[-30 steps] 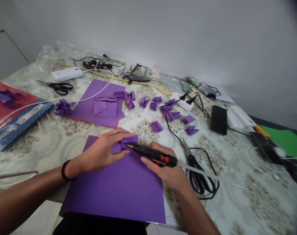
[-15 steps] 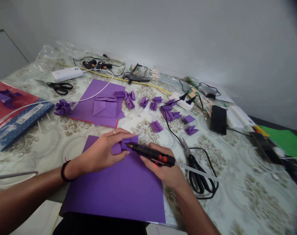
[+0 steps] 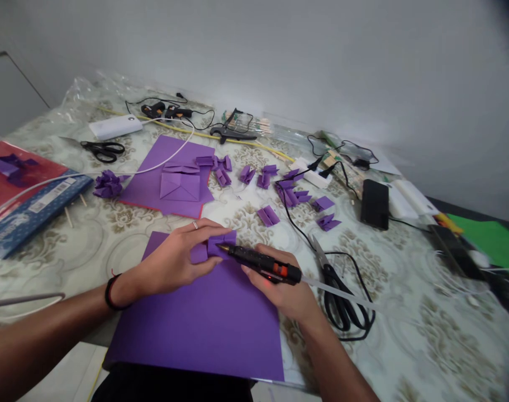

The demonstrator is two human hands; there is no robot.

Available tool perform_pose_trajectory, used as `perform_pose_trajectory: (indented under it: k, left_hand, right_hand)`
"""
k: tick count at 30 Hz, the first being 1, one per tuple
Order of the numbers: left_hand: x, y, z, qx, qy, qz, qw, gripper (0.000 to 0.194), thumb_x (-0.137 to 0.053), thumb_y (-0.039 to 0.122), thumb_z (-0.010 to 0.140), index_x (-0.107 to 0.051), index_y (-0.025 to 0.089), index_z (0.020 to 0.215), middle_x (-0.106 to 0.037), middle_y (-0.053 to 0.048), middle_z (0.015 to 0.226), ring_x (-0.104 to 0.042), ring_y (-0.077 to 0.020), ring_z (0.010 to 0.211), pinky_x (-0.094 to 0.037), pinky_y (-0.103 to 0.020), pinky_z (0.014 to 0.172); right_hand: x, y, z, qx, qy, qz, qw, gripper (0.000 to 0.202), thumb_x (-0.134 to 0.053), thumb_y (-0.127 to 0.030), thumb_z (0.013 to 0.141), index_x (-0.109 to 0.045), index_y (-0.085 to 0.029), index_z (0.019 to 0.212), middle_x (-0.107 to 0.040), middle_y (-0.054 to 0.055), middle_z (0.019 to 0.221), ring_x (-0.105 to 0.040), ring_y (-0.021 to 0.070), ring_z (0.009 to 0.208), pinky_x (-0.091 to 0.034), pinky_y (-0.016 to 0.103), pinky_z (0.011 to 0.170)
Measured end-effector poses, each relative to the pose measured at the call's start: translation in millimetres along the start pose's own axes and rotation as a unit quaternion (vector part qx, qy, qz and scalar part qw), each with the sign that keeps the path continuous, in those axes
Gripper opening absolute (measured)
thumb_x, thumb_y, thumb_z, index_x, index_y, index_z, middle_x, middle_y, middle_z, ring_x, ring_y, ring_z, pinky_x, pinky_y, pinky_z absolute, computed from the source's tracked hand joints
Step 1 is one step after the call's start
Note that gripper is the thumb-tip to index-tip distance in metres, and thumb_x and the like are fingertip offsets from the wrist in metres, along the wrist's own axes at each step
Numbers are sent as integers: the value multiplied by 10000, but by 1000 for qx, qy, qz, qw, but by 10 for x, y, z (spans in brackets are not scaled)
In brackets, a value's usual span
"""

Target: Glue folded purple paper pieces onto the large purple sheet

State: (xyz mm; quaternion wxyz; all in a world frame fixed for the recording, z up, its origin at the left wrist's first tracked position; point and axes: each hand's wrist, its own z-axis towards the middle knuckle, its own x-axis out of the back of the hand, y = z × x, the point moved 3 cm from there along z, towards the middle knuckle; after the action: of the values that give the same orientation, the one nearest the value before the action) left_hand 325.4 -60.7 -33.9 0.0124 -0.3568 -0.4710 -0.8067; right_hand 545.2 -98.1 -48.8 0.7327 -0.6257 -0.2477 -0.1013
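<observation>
In the head view my right hand (image 3: pixel 285 287) is wrapped round a black and orange hot glue gun (image 3: pixel 258 261). A clear glue stick (image 3: pixel 336 293) sticks out of its back end. The gun's nozzle tip touches or hovers just over a small folded purple paper piece (image 3: pixel 228 239); I cannot tell which. My left hand (image 3: pixel 182 259) pinches that piece between thumb and fingers. Beneath both hands lies a large purple paper sheet (image 3: pixel 199 329) at the table's front edge.
Several folded purple pieces (image 3: pixel 268 216) lie beyond my hands. Black-handled scissors (image 3: pixel 342 304) and a looped cord rest by my right forearm. A phone (image 3: pixel 374 205) is at the right, a power strip (image 3: pixel 315 174) behind. Other scissors (image 3: pixel 105 149) lie at the left.
Almost nothing differs. The glue gun has shifted very slightly to the right; my left hand keeps its hold on the folded paper piece.
</observation>
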Motion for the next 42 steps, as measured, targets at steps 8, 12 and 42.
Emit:
perform_pose_trajectory:
  k: [8, 12, 42]
  left_hand:
    - [12, 10, 7, -5, 6, -2, 1000, 421, -708, 177, 935, -658, 199, 1352, -729, -93, 1288, -682, -247, 1238, -541, -417, 1121]
    - [18, 8, 7, 2, 11, -1, 1000, 418, -706, 184, 934, -661, 202, 1348, -730, -90, 1289, -691, -243, 1221, -539, -419, 1124]
    - [36, -13, -17, -20, 39, 53, 998, 416, -679, 167, 944, -641, 194, 1357, -724, -104, 1311, -700, -243, 1225, -575, -398, 1076]
  right_hand:
    - [20, -9, 4, -10, -3, 13, 1000, 366, -677, -341, 920, -443, -232, 660, -418, -58, 613, -421, 128, 571, -343, 285, 565]
    - [25, -19, 15, -5, 1, 11, 1000, 375, -672, -336, 916, -424, -235, 653, -410, -59, 608, -423, 130, 571, -339, 285, 568]
    - [81, 58, -7, -24, 39, -26, 999, 347, -666, -347, 918, -473, -227, 656, -461, -49, 622, -456, 130, 591, -367, 277, 589]
